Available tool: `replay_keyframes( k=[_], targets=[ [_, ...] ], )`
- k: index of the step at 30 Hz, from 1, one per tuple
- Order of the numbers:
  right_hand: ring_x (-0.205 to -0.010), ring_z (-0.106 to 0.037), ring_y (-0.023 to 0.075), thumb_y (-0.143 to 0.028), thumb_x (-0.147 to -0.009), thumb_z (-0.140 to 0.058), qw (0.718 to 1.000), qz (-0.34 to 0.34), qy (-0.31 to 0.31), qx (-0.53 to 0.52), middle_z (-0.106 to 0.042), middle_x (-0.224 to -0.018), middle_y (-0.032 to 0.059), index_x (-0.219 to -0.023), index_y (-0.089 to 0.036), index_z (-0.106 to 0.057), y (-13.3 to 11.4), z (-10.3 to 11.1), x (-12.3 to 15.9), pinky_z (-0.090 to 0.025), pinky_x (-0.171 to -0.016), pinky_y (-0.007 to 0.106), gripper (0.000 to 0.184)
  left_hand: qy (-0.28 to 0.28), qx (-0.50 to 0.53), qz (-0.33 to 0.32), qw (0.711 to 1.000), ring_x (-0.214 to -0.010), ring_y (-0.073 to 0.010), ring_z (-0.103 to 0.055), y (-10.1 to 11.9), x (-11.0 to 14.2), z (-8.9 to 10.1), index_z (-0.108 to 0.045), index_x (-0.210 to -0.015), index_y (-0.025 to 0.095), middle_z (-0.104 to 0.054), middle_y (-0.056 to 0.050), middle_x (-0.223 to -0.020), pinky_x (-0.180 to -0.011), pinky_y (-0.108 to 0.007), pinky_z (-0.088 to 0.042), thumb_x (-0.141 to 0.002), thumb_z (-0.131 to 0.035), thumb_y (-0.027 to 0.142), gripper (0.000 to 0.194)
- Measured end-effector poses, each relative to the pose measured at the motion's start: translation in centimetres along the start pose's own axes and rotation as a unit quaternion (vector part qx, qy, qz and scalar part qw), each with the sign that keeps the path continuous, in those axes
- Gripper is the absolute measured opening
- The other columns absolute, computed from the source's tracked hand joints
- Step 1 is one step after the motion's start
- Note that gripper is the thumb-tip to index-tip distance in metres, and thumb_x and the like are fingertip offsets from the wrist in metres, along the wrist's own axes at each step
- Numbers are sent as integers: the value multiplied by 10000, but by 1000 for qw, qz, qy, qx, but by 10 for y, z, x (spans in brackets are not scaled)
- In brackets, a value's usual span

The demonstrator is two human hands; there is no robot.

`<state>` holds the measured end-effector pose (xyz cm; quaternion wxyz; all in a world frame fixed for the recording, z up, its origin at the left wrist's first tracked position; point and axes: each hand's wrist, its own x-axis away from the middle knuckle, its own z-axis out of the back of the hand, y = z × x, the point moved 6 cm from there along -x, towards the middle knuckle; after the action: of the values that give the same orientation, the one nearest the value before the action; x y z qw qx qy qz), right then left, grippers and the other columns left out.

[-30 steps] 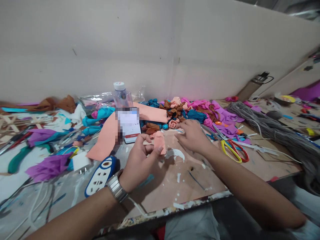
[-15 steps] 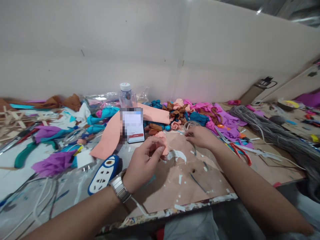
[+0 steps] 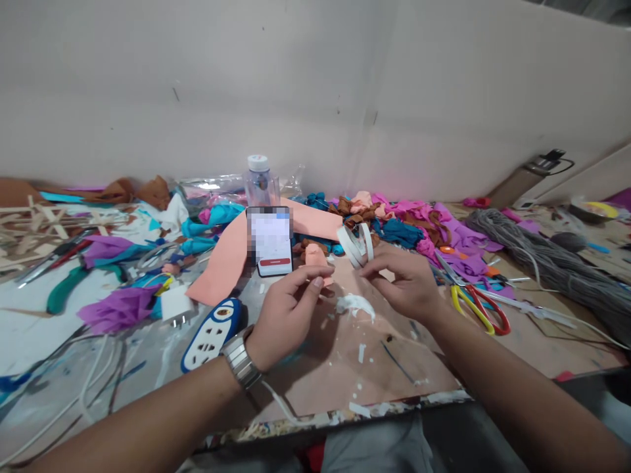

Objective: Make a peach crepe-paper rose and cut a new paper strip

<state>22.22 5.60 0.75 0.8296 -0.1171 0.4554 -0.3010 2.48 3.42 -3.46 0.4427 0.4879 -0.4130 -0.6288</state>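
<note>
My left hand (image 3: pixel 288 314), with a metal watch at the wrist, pinches a small rolled piece of salmon-pink foam (image 3: pixel 316 257) above the worktable (image 3: pixel 345 368). My right hand (image 3: pixel 401 281) holds a white tape roll (image 3: pixel 355 244) lifted just right of the foam piece, fingers closed on its rim. A phone (image 3: pixel 270 242) leans upright behind my left hand, against a clear bottle (image 3: pixel 259 180). A larger salmon-pink sheet (image 3: pixel 224 266) lies under and beside the phone.
Yellow-and-red scissors (image 3: pixel 476 307) lie right of my right hand. Small foam roses and purple, teal and brown scraps (image 3: pixel 394 220) pile at the back. A blue-white power strip (image 3: pixel 211 334), white charger (image 3: pixel 176 305), green pliers (image 3: pixel 64 295) and grey cord bundle (image 3: pixel 547 266) surround the work spot.
My right hand picked the white tape roll up from the table at the back and brought it toward the foam piece in my left hand. The left hand stayed nearly still.
</note>
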Motion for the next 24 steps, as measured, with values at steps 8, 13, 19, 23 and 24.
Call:
replay_keyframes(
  k=[8, 13, 19, 23, 24],
  targets=[
    [-676, -645, 147, -196, -812, -788, 946, -187, -1, -266, -692, -730, 17, -767, -220, -718, -11, -27, 14, -512, -643, 290, 88, 6, -58, -55, 997, -970, -211, -705, 14, 3, 3, -739, -1086, 182, -764, -88, -1075, -885, -333, -559, -887, -700, 370, 276],
    [-620, -646, 113, -201, -742, -853, 880, -274, -3, -388, -673, -677, -16, -731, -202, -698, -9, -40, 18, -527, -601, 242, 155, -2, -94, -87, 992, -904, -193, -699, 21, 6, 2, -775, -982, 197, -772, -69, -981, -838, -309, -549, -861, -737, 369, 213],
    [-606, -666, 107, -211, -732, -868, 862, -294, 16, -413, -673, -674, -31, -745, -202, -681, -1, -43, 21, -539, -592, 229, 188, 10, -105, -85, 991, -861, -172, -695, 22, 6, 3, -777, -992, 199, -773, -54, -978, -783, -278, -547, -842, -758, 364, 224],
    [-573, -656, 109, -229, -712, -882, 858, -319, 21, -403, -673, -646, -29, -718, -193, -659, 1, -45, 22, -533, -566, 229, 226, 7, -110, -69, 991, -896, -184, -710, 21, 6, 1, -783, -1010, 209, -784, -47, -1000, -825, -292, -552, -861, -737, 355, 214],
    [-574, -652, 106, -227, -710, -883, 859, -320, 24, -398, -672, -652, -30, -718, -194, -661, 1, -44, 21, -530, -566, 227, 225, 8, -108, -62, 992, -893, -189, -713, 20, 5, 2, -784, -1008, 209, -787, -47, -991, -821, -296, -555, -861, -735, 361, 216]
  ],
)
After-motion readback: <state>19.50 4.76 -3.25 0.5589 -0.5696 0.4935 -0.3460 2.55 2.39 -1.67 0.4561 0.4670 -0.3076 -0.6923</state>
